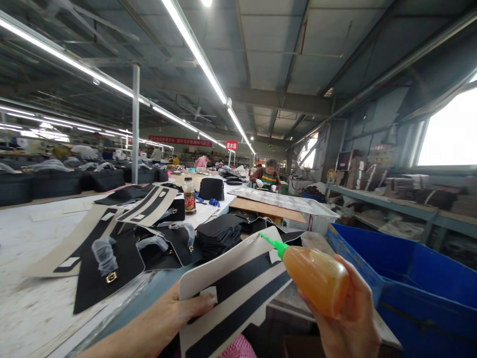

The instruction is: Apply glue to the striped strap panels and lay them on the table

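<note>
My left hand [196,304] grips the near left edge of a cream bag panel [238,258] with black stripes, thumb on top beside a small white patch. The panel is tilted up in front of me. In my right hand [354,308] is a glue bottle [316,278], filled with amber liquid and lying sideways. Its green nozzle [274,242] points left, with the tip at the panel's upper edge; whether it touches I cannot tell. Just behind the panel sits a stack of black pieces [219,233].
Black bag parts [112,258] with plastic-wrapped buckles and more striped panels [149,206] lie on the white table [22,248] at left. A labelled jar [189,196] stands behind. A blue bin [410,268] is at right. A co-worker [269,176] works farther back.
</note>
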Available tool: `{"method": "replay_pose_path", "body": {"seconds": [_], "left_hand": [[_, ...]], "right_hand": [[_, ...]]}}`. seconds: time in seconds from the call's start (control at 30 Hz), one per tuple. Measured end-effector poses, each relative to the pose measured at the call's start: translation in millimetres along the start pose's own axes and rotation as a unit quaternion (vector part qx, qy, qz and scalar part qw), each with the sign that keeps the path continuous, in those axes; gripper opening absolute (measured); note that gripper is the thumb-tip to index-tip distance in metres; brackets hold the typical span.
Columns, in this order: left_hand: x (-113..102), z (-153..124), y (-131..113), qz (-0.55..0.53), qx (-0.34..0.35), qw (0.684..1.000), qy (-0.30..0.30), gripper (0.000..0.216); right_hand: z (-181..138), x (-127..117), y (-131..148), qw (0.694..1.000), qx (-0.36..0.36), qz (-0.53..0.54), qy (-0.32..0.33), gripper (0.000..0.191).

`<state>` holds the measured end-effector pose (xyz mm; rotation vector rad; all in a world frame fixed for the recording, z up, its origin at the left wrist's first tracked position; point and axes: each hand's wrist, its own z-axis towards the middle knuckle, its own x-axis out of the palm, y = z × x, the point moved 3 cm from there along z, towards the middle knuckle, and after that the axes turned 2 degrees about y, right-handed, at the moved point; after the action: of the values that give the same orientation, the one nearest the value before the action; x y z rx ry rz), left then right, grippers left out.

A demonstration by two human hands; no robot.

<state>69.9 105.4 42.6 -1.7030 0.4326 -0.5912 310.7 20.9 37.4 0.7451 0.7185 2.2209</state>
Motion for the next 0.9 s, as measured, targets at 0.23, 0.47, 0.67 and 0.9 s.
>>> {"method": "replay_pose_path", "body": {"seconds": [0.23, 0.47, 0.67, 0.9], "left_hand": [[-4.7, 1.0, -2.8, 0.037, 0.013, 0.999, -0.008, 0.035], [-10.0, -0.8, -4.6, 0.065, 0.022, 0.998, -0.015, 0.037], [-10.3, -0.2, -5.9, 0.092, 0.012, 0.995, -0.024, 0.049], [-12.3, 1.4, -0.5, 0.035, 0.004, 0.999, 0.004, 0.051]], "right_hand": [[2.2, -2.5, -5.5, 1.000, 0.010, 0.021, 0.000, 0.070], [4.7, -6.5, -10.6, 1.000, 0.020, 0.009, -0.011, 0.075], [5.0, -5.1, -7.6, 1.000, -0.003, 0.015, -0.015, 0.076], [7.8, -6.1, -3.8, 0.995, -0.041, 0.036, -0.078, 0.079]]}}
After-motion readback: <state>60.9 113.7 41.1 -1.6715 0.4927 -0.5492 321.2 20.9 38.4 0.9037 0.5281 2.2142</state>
